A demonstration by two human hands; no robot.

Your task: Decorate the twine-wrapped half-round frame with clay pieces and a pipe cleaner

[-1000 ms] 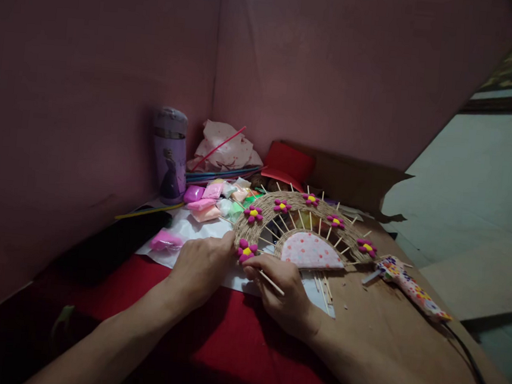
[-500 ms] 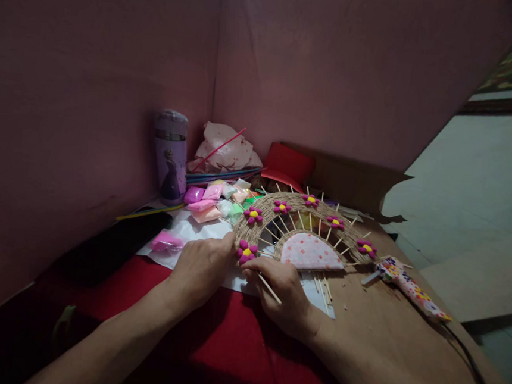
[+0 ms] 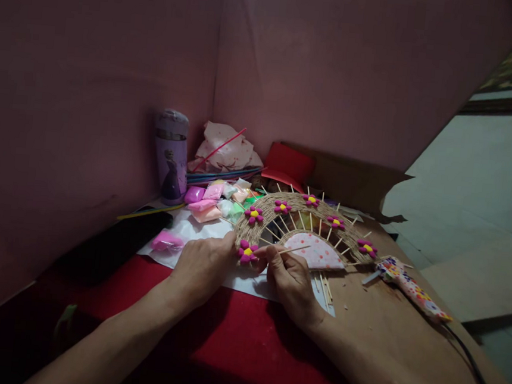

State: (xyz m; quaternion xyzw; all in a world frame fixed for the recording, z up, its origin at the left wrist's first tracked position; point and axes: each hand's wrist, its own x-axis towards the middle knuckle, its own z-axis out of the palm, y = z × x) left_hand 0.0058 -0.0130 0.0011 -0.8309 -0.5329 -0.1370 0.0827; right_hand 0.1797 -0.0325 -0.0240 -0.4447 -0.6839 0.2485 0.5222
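A half-round craft of sticks and coiled twine [image 3: 267, 204] lies in front of me, with pink clay flowers with yellow centres along its band. Spotted cloth [image 3: 313, 252] covers its inner half-circle. My left hand [image 3: 202, 265] grips the band's left end, beside the lowest flower [image 3: 247, 251]. Pinched in my right hand [image 3: 290, 284] is a thin wooden stick [image 3: 299, 249], its free end pointing right over the spotted cloth. The right fingertips are at that flower's right edge; whether the stick's other end touches it is hidden.
Clay packets [image 3: 205, 205] lie on white paper behind my left hand. A purple tumbler [image 3: 170, 157] stands by the wall. At right, a flower-patterned glue gun [image 3: 413, 287] with a cord rests on brown cardboard [image 3: 361, 321]. Loose sticks [image 3: 326, 286] lie below the craft.
The stick in my right hand has swung from pointing down-right to pointing up-right. That hand has shifted slightly right, while my left hand and the craft stay put.
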